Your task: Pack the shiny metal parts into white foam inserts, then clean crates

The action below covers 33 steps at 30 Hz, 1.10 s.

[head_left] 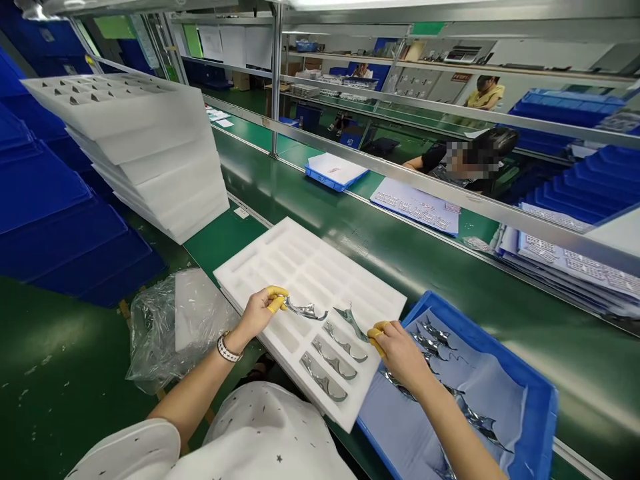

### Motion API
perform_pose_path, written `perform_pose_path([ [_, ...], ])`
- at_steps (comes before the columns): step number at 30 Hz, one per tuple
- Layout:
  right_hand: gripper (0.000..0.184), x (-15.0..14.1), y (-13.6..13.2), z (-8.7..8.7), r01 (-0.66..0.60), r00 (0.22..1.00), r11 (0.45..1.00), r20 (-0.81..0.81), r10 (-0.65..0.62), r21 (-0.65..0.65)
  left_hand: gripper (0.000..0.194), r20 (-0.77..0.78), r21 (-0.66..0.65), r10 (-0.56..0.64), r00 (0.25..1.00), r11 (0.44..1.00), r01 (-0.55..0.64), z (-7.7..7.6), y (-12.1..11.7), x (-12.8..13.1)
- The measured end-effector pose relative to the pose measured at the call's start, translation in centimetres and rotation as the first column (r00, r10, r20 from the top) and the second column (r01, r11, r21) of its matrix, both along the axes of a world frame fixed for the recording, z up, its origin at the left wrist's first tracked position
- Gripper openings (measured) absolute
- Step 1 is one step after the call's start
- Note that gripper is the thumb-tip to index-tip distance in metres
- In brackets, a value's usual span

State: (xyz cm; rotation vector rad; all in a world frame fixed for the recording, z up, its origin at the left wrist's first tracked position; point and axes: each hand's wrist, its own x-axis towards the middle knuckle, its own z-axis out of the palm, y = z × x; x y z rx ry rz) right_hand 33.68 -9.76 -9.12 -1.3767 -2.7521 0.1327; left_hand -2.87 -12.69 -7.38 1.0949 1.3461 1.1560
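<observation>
Yellow finger covers show on both hands. Pinched in my left hand is one end of a shiny curved metal part, held over a white foam tray with slots. Another curved metal part has its right end in the closed fingers of my right hand, above the tray's right side. Several like parts, such as a seated metal part, lie in the tray's near slots. To the right, a blue bin lined with a white sheet holds several more of them, partly behind my right forearm.
A tall stack of white foam trays stands at left beside blue crates. Clear plastic wrap lies below. Metal rails cross beyond the green belt. A co-worker sits across.
</observation>
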Motion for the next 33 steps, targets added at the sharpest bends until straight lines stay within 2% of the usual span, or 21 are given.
perform_pose_path([
  [3, 0.026, -0.3, 0.5, 0.3, 0.036, 0.994, 0.997, 0.101, -0.029, -0.062, 0.024, 0.018, -0.008, -0.039, 0.999, 0.999, 0.039, -0.3, 1.1, -0.2],
  [8, 0.028, -1.1, 0.8, 1.2, 0.047, 0.976, 0.98, 0.217, -0.003, -0.195, 0.025, 0.025, 0.025, -0.114, 0.993, 0.993, 0.114, -0.1, 3.4, 0.5],
  [12, 0.027, -1.7, 0.9, 1.4, 0.1, 0.947, 0.975, 0.32, -0.032, -0.199, 0.024, 0.029, 0.039, -0.16, 0.987, 0.987, 0.158, 0.0, 4.9, 1.1],
  [17, 0.027, -3.6, 1.4, 1.5, 0.093, 0.928, 0.974, 0.373, -0.009, -0.207, 0.023, 0.042, 0.068, -0.207, 0.977, 0.977, 0.204, -0.1, 6.0, 1.7],
  [24, 0.036, -5.5, 1.6, 2.2, 0.208, 0.854, 0.937, 0.519, -0.034, -0.281, 0.021, 0.045, 0.087, -0.254, 0.966, 0.964, 0.25, -0.1, 6.8, 2.6],
  [28, 0.029, -3.5, 1.4, 2.8, 0.225, 0.911, 0.929, 0.402, -0.093, -0.295, 0.021, 0.022, 0.091, -0.288, 0.957, 0.954, 0.285, 0.4, 7.4, 3.5],
  [29, 0.028, -2.7, 1.2, 3.1, 0.222, 0.934, 0.944, 0.332, -0.133, -0.246, 0.02, 0.015, 0.093, -0.302, 0.953, 0.95, 0.299, 0.6, 7.6, 3.9],
  [31, 0.031, -1.3, 0.6, 4.0, 0.217, 0.968, 0.975, 0.14, -0.208, -0.053, 0.019, 0.002, 0.088, -0.33, 0.944, 0.94, 0.329, 0.8, 8.1, 4.8],
  [33, 0.034, -0.6, -0.2, 5.0, 0.204, 0.979, 0.966, -0.051, -0.198, 0.156, 0.019, -0.013, 0.071, -0.361, 0.932, 0.93, 0.361, 1.0, 8.7, 6.0],
])
